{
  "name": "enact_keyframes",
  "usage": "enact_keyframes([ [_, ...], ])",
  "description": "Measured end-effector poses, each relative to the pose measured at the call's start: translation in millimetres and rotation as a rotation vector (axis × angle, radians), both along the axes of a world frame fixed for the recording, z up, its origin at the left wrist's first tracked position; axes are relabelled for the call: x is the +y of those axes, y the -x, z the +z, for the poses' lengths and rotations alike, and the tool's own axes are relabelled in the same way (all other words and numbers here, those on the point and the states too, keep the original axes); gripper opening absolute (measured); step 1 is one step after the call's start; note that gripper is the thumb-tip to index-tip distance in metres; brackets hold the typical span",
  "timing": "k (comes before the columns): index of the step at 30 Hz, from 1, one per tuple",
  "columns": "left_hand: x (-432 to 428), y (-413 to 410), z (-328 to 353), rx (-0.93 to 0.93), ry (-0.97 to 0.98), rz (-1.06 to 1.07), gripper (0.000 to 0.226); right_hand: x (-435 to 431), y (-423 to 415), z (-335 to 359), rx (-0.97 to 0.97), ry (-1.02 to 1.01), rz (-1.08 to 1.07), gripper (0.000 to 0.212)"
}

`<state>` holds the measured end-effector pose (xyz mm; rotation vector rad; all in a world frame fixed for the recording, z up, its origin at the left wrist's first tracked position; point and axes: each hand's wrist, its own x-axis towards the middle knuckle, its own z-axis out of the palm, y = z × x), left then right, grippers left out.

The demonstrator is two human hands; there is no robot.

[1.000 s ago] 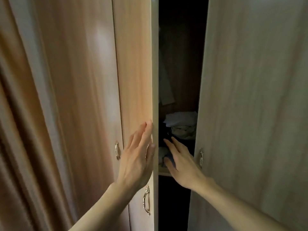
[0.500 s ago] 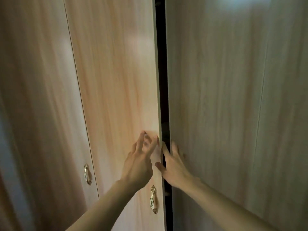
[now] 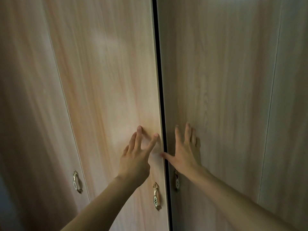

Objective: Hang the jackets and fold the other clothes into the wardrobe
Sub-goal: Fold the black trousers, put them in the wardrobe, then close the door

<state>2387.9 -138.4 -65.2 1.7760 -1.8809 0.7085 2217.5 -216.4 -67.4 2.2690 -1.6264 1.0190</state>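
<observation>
ok so on my head cam feed it's basically all wardrobe (image 3: 216, 47), light wood-grain fronts filling the whole view from close up. two doors meet in the middle: the left door (image 3: 106, 80) is lit warm, the right door (image 3: 225, 105) sits in shade. they're not quite together. there's a thin dark slit (image 3: 158, 64) running top to bottom between them, and i can't see anything through it, just black.

left hand (image 3: 135, 161) is up on the left door near its inner edge. fingers are straight and spread in a v, with the fingertips (image 3: 139, 128) touching the wood. not holding anything. right hand (image 3: 185, 155) is laid flat on the right door just the other side of the slit, fingers straight and pointing up, thumb stuck out sideways so the tip reaches the slit. nothing in that one either, it's just pressed on the panel.

handles: there's a little brass-and-white left pull (image 3: 156, 196) low on the left door, below the left wrist, nobody touching it. the right pull (image 3: 177, 180) on the right door is partly hidden behind the right wrist. further left is a third door (image 3: 30, 97) with a third pull (image 3: 77, 182) of its own, and a seam on the far right marks off a fourth panel (image 3: 291, 114). the picture's a bit soft, and dim on the right side.
</observation>
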Motion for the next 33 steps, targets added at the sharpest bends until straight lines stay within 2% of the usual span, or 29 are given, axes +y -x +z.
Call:
enact_keyframes([
  [5, -29, 5, -1, -0.082, -0.072, 0.113, 0.129, -31, 2, 6, 0.006, 0.046, -0.072, 0.133],
  [8, -50, 6, -5, -0.107, -0.092, 0.146, 0.133, -49, -2, 5, 0.001, 0.092, -0.081, 0.134],
  [14, -90, 7, -21, -0.106, -0.061, 0.201, 0.113, -75, -17, -9, 0.057, 0.147, -0.168, 0.144],
  [21, -103, 8, -26, -0.08, 0.086, 0.131, 0.107, -90, -19, -18, 0.074, 0.242, -0.192, 0.144],
  [28, -101, 5, -24, -0.097, 0.054, 0.144, 0.122, -87, -17, -14, 0.074, 0.21, -0.201, 0.145],
  [33, -102, -6, -26, -0.114, -0.059, 0.127, 0.134, -70, -13, -3, 0.126, 0.102, -0.195, 0.138],
])
